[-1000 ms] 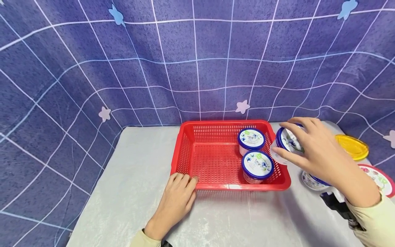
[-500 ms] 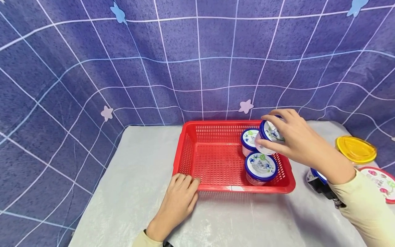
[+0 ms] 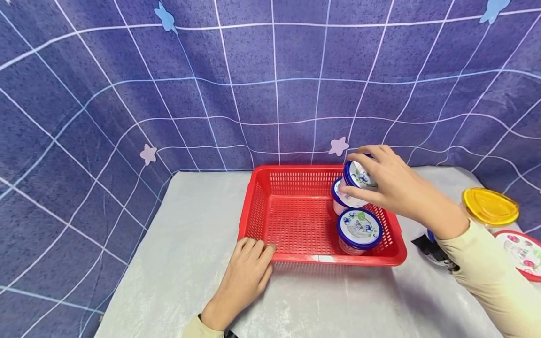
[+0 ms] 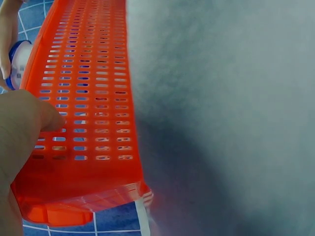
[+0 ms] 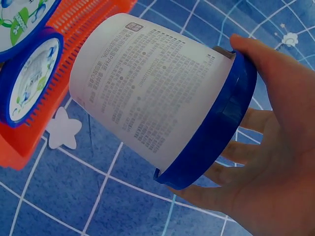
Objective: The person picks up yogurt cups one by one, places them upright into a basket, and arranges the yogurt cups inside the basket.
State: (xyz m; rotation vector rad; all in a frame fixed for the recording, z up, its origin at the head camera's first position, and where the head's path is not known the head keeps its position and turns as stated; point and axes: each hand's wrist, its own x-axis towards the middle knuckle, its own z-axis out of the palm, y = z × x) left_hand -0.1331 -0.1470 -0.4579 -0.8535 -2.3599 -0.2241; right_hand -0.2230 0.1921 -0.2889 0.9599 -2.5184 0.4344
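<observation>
My right hand (image 3: 393, 185) holds a tub with a blue lid (image 5: 157, 93) by the lid, fingers spread round its edge. It is tilted above the back right of the red plastic basket (image 3: 291, 220); printed text covers its side in the right wrist view. Two similar tubs stand upright in the basket's right end: a front tub (image 3: 359, 229) and a back tub (image 3: 340, 206), partly covered by the held one. At the basket's front left, my left hand (image 3: 249, 267) grips the rim, thumb (image 4: 49, 117) against the outer wall.
Right of the basket are a yellow-lidded container (image 3: 490, 206) and a red-rimmed lid (image 3: 521, 253) with a fruit print. Another blue-lidded tub (image 3: 435, 258) is mostly hidden by the right wrist. A blue gridded cloth (image 3: 296, 94) hangs behind the grey-white table (image 3: 203, 206).
My right hand has carried the tub leftward from beyond the basket's right edge to over the back tub. My left hand has kept its grip on the rim.
</observation>
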